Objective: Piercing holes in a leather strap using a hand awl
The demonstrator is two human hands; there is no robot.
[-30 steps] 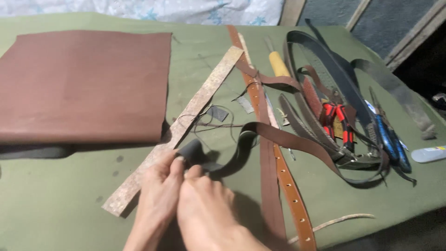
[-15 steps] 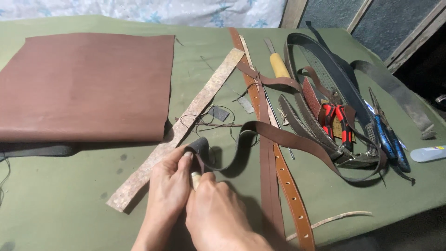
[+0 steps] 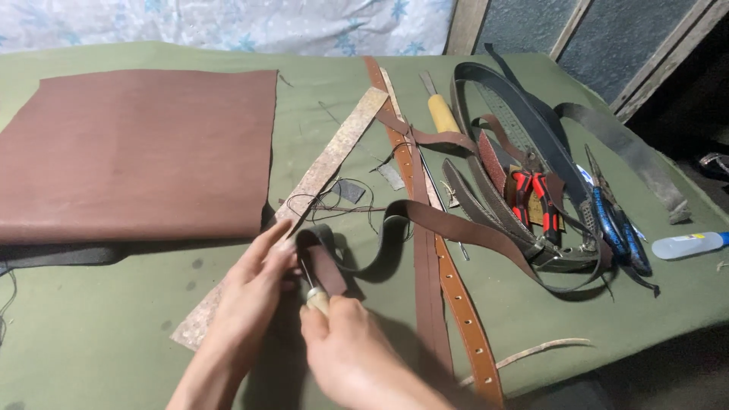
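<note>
Right now, from my remote view, both hands work at the near middle of the green surface [image 3: 91, 334]. Left hand [image 3: 254, 292] has its fingers [image 3: 266, 244] pinched on the folded end of the dark brown strap [image 3: 425, 220], holding the loop flat. Right hand [image 3: 349, 353] is clenched round the pale wooden handle of an awl [image 3: 316, 298]; its thin metal shaft points up toward the fold, tip hidden against the leather. Strap runs from the fold rightward in a curve, over the tan punched belts [image 3: 456, 304], toward the pile of belts. I judge it light, limp along its length, but springy at the fold, so it wants pinning just beside the work point, as the left hand has it. Surface looks smooth, perhaps a bit slippery under a pushing point. Awl is slim; best gripped on the handle, well behind the shaft. Just beyond the hands lies a long mottled ruler [image 3: 319, 171], set diagonally, with loose dark thread [image 3: 326, 203] beside it. Large brown leather sheet [image 3: 137, 152] lies far left. Red-handled pliers [image 3: 535, 199] and blue-handled scissors [image 3: 615, 224] sit well apart, at right.
</note>
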